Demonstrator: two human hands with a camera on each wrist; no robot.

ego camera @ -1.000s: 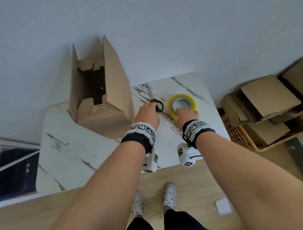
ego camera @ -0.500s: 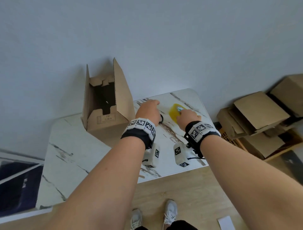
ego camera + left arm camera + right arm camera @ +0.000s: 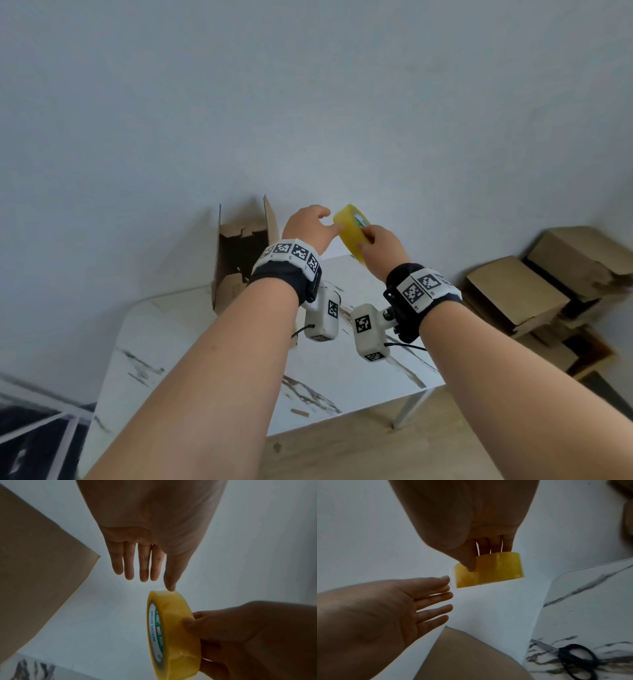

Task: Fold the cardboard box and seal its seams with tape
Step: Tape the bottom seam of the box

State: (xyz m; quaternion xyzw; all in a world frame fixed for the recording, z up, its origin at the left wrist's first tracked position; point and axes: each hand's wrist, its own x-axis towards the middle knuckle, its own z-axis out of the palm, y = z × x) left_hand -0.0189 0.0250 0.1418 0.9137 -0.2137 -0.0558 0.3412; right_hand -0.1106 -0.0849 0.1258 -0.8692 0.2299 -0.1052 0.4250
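Note:
My right hand grips a yellow roll of tape and holds it up in the air above the marble table. In the left wrist view its fingers wrap the roll's outer band. My left hand is beside the roll with straight fingers; its thumb tip touches the roll's rim. The tape shows edge-on in the right wrist view, with my left hand just left of it. A brown cardboard box stands open-topped on the table's far left, behind my left wrist.
Black-handled scissors lie on the table under my hands. A stack of flattened and folded cardboard boxes sits on the floor to the right. A wall rises right behind the table. The table's front half is bare marble.
My right hand has lifted the tape roll off the table into the air. My left hand left the scissors on the table and rose beside the roll.

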